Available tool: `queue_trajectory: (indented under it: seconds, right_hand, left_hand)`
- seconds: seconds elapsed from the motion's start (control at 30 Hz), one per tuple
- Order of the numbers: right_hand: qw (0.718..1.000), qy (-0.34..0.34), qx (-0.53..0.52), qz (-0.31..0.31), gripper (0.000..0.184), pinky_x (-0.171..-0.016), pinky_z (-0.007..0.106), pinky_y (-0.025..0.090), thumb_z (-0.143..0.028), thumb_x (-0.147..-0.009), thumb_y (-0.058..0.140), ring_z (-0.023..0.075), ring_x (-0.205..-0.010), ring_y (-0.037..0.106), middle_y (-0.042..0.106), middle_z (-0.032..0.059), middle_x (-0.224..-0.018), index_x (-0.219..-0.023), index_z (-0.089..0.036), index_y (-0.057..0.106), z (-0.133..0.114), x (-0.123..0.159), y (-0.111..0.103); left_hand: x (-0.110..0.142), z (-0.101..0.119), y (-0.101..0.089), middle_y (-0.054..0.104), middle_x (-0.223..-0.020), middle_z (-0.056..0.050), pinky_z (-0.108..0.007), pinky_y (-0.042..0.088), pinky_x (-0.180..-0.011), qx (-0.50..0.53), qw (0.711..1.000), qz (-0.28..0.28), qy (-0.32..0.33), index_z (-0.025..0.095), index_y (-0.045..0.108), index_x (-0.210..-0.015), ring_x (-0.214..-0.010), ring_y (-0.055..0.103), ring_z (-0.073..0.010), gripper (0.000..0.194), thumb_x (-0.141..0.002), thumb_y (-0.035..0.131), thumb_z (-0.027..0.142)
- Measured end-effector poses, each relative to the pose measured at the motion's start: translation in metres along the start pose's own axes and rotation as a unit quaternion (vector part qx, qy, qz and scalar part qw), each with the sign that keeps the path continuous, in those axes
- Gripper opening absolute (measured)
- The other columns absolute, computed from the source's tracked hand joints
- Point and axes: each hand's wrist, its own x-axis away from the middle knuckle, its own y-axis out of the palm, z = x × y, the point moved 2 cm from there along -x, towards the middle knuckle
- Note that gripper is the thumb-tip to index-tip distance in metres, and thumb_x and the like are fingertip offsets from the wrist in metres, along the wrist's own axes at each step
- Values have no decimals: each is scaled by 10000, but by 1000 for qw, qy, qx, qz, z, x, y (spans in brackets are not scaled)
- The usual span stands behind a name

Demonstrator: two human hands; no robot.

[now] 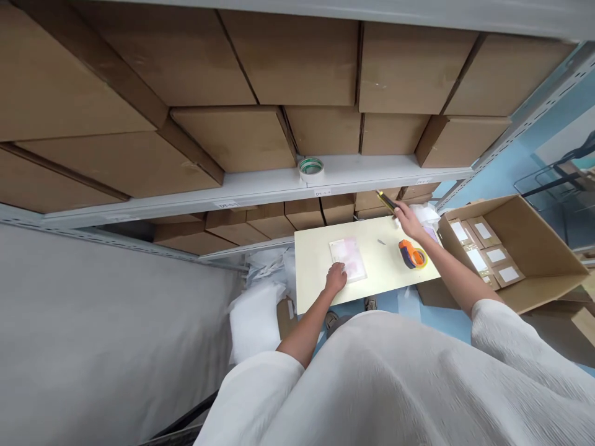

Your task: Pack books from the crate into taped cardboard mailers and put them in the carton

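My left hand point(335, 279) has its fingers curled at the near left edge of a flat pink-and-white packet point(349, 257) in clear wrapping, which lies on the cream tabletop point(316, 248). Fingers of my right hand point(409, 221) are wrapped round a black and yellow utility knife point(387, 202), held above the table's far right part with its tip pointing up and left. Between the hands, nearer the right one, sits an orange and dark-blue tape dispenser point(409, 253) with a yellow-edged tape roll. A small grey sliver point(381, 241) lies right of the packet.
Metal shelving point(260, 189) loaded with cardboard boxes point(307, 59) rises beyond the table. A tape roll point(311, 167) rests on its ledge. To the right stands an open carton point(548, 254) holding several small labelled boxes. White foam sheeting point(255, 322) fills the floor at left.
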Motion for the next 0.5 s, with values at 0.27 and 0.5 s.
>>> queue_trajectory:
  seconds: [0.27,0.5]
  right_hand:
    - [949,-160,273,-3,395,-1111,587,416,-312,-975,530,395,-1220,605,715,180,-1317,-1346,-207,619,3,-144,-72]
    - [935,-176,308,-21,297,-1127,570,360,-175,-994,482,350,-1202,594,717,188,-1242,-1253,-188,628,27,-194,-66]
  left_hand:
    - [-12,24,15,622,-1574,-144,-462,427,-1269,-7,999,-1,-37,179,671,-1401,-1474,570,-303,486,-944,507,154]
    - [-10,33,30,677,-1487,-150,-459,452,-1254,-14,999,13,-50,185,695,-1355,-1440,603,-298,462,-931,519,128]
